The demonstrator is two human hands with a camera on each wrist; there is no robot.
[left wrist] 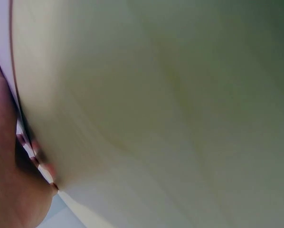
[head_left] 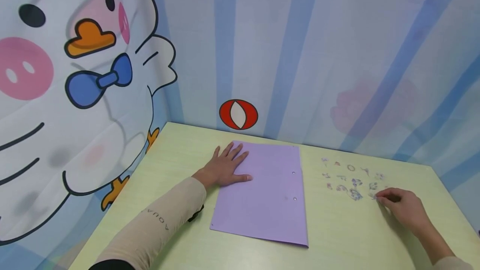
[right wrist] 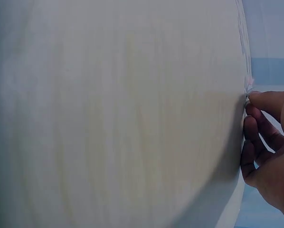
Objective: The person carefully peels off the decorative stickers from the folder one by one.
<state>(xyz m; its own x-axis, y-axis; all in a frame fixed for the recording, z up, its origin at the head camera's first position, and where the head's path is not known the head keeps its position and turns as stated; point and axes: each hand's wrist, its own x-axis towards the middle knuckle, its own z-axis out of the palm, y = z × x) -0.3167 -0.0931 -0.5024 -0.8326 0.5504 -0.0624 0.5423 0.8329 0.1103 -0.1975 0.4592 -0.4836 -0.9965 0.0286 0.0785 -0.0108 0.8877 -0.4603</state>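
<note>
My left hand [head_left: 223, 169] lies with its fingers spread on the upper left part of a purple cover, like a thin folder [head_left: 262, 203], which lies flat on the table. In the left wrist view only the edge of that hand [left wrist: 9, 166] shows. Over on the right, the thumb and forefinger of my right hand [head_left: 406, 211] pinch a small purplish sticker-like piece [head_left: 373, 196] low over the tabletop. The right wrist view shows the fingertips of this hand [right wrist: 270, 137] together at the piece, with the other fingers curled below.
Several small purple and reddish sticker-like pieces [head_left: 355, 194] lie in loose rows between the cover and my right hand. The pale yellow table [head_left: 337, 236] ends at a striped cloth backdrop [head_left: 255, 53] with a cartoon duck [head_left: 41, 128] on the left.
</note>
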